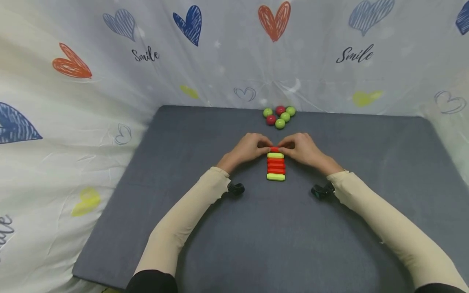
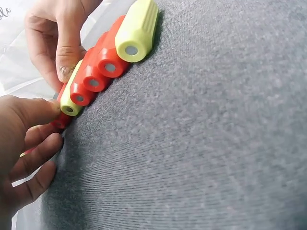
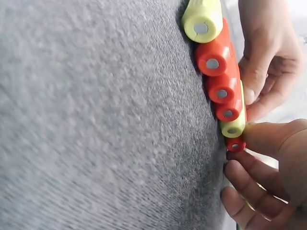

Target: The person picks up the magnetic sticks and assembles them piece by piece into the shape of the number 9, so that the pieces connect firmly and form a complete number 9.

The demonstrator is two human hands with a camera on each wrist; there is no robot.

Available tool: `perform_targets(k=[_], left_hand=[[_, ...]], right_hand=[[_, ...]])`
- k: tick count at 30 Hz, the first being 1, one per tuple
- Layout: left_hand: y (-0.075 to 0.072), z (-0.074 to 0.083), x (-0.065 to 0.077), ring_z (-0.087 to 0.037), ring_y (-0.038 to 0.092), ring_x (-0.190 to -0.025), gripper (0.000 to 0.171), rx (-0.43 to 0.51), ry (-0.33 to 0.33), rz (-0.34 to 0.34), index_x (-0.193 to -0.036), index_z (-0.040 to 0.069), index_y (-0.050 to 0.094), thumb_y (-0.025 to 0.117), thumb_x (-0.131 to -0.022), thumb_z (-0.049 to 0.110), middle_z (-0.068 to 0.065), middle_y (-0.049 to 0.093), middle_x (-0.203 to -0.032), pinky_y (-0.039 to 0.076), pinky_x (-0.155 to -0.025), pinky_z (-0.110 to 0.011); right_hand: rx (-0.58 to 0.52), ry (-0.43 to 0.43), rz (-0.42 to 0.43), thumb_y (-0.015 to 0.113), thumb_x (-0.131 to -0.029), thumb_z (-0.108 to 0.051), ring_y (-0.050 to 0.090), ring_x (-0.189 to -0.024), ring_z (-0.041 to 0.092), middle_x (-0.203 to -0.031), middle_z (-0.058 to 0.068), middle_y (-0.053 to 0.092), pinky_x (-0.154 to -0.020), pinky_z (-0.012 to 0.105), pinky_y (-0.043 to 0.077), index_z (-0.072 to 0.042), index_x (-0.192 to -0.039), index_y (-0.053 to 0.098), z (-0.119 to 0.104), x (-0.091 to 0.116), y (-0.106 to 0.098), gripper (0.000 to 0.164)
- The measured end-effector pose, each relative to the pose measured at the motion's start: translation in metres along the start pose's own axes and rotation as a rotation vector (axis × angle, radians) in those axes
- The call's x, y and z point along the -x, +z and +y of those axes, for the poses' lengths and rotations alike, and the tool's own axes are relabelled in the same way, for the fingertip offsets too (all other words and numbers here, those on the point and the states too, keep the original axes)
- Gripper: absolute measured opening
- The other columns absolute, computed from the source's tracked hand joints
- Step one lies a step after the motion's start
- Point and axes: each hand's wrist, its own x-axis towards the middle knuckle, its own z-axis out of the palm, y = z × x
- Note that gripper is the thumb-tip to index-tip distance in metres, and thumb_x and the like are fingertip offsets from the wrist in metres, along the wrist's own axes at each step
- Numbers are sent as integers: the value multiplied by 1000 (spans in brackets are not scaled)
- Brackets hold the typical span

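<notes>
A row of short plastic magnetic rods lies side by side on the grey table, each with a metal disc at its end. Nearest the person is a yellow-green rod (image 1: 276,177), then three red rods (image 1: 276,166), another yellow-green rod (image 1: 275,155) and, farthest, a red rod (image 1: 274,149). My left hand (image 1: 249,147) pinches the left end of that far red rod, while my right hand (image 1: 302,149) pinches its right end. In the right wrist view, the far red rod (image 3: 235,144) sits against the yellow-green rod (image 3: 232,129), with fingertips right beside both.
Beyond the hands, a cluster of red and green balls (image 1: 280,123) rests near the back edge of the grey table (image 1: 205,244). A white curtain (image 1: 220,61) printed with hearts hangs behind it and along the left side. Small dark wrist cameras (image 1: 236,189) hang under the sleeves.
</notes>
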Motion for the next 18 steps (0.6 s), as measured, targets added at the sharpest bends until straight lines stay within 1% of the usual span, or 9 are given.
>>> perform_targets(k=[7, 13, 18], left_hand=[[-1, -3, -9, -8, 63, -89, 19, -26, 0, 46, -113, 15, 77, 69, -97, 21, 3, 72, -104, 49, -79, -25], [0, -5, -17, -8, 64, -88, 20, -51, -2, 54, -113, 16, 76, 71, -95, 24, 2, 70, -101, 50, -78, -27], [4, -6, -20, -7, 63, -87, 19, -57, -15, 58, -112, 18, 76, 73, -94, 24, 3, 69, -101, 50, -77, -27]], right_hand=[[11, 4, 23, 76, -91, -15, 70, -84, 22, -96, 7, 76, -76, 44, 54, -7, -102, 80, 3, -11, -1, 15], [20, 24, 53, 77, -90, -15, 70, -82, 21, -94, 6, 76, -74, 43, 54, -8, -101, 80, 8, -19, -1, 13], [23, 24, 64, 77, -90, -15, 70, -82, 22, -94, 7, 76, -75, 44, 53, -7, -101, 80, 10, -19, 0, 13]])
